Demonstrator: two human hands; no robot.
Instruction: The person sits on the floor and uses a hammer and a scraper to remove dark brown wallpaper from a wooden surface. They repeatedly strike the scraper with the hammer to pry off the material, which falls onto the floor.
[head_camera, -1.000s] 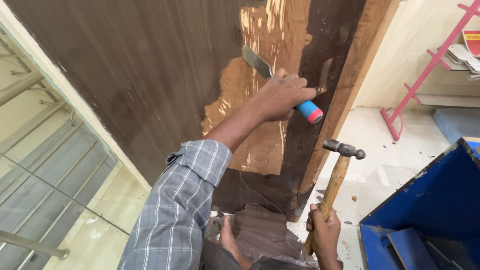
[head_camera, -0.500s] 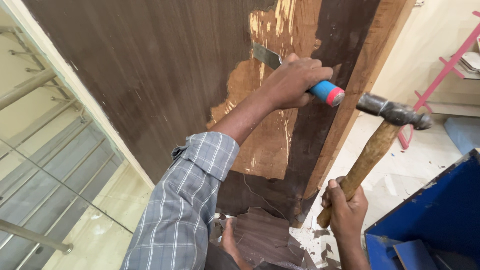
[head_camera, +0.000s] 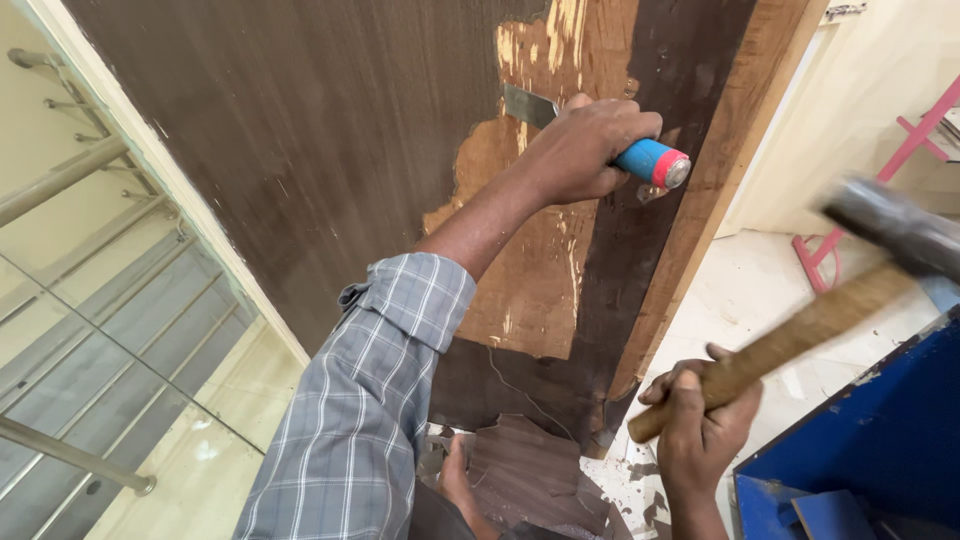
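My left hand (head_camera: 585, 148) grips a chisel (head_camera: 650, 160) with a blue and red handle; its steel blade lies flat against a dark brown door panel (head_camera: 330, 130), at the edge of a patch where the veneer is stripped to bare light wood (head_camera: 535, 280). My right hand (head_camera: 700, 420) holds a hammer (head_camera: 800, 325) by its wooden handle, low on the right. The metal head is raised to the right of the chisel's end and blurred by motion. The hammer is apart from the chisel.
Torn pieces of dark veneer (head_camera: 530, 470) lie on the white floor by a bare foot (head_camera: 455, 480). A blue box (head_camera: 870, 450) stands at the lower right, a pink metal frame (head_camera: 880, 170) behind it. A glass railing with steel bars (head_camera: 90, 330) runs along the left.
The hammer has swung up and out to the right, its head rising from low near the floor. The chisel hand has stayed on the panel, shifting slightly.
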